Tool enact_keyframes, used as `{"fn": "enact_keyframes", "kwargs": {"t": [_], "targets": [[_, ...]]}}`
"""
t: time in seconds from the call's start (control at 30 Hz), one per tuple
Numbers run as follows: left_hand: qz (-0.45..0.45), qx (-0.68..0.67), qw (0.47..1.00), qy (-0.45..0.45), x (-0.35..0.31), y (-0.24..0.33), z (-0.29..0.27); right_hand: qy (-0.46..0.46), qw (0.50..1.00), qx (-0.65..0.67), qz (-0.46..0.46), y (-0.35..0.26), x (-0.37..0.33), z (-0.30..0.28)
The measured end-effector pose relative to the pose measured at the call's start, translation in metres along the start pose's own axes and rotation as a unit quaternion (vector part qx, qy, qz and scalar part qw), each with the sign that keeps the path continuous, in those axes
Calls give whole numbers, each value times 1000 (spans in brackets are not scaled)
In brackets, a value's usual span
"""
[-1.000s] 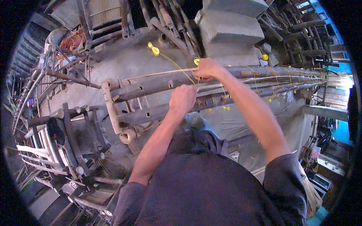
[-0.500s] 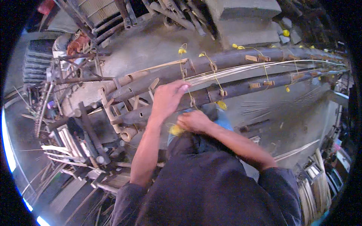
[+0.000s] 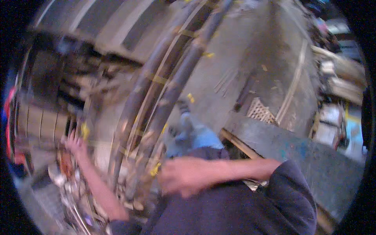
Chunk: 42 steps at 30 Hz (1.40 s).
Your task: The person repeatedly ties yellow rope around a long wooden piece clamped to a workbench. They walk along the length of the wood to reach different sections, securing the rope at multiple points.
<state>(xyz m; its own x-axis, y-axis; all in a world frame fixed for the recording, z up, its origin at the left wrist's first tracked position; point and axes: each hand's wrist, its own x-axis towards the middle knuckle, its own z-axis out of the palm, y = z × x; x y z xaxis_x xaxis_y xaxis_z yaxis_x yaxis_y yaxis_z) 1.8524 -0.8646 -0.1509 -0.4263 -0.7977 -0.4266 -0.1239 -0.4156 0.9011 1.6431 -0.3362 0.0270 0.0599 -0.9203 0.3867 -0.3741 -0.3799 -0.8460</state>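
Two long dark bamboo poles run side by side away from me, with pale thin strips lying between them. Yellow cords cross the poles at intervals. My left hand reaches out left of the poles with its fingers apart, beside a yellow bundle of cord on the far pole's side. In front of my body, my right hand is curled and smeared by motion, and its fingertips are hidden. Another yellow bundle hangs just left of it, by the nearer pole.
On the right stands a grey table or board with a wooden edge. A woven lattice piece lies behind it. Cut wood pieces are stacked at left, and broad concrete-like steps rise at the far left.
My view has turned, so the poles now run away from me instead of across. My left hand has left the strips and stretched out to the left. My right hand has come closer to my body.
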Motion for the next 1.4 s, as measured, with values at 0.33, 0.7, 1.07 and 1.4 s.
{"fn": "enact_keyframes", "kwargs": {"t": [0.33,0.7,1.07,1.4], "targets": [[106,621,765,-132,63,-35,172,405,849,-154,303,24,-121,-48],[673,473,538,-182,-149,-56,704,592,464,66,656,452,-528,-117],[262,752,498,-345,-134,-447,905,527,293,-160,781,833,-856,-248],[287,776,454,-331,-115,-460,953,445,288,-142,836,821,-865,-257]]}}
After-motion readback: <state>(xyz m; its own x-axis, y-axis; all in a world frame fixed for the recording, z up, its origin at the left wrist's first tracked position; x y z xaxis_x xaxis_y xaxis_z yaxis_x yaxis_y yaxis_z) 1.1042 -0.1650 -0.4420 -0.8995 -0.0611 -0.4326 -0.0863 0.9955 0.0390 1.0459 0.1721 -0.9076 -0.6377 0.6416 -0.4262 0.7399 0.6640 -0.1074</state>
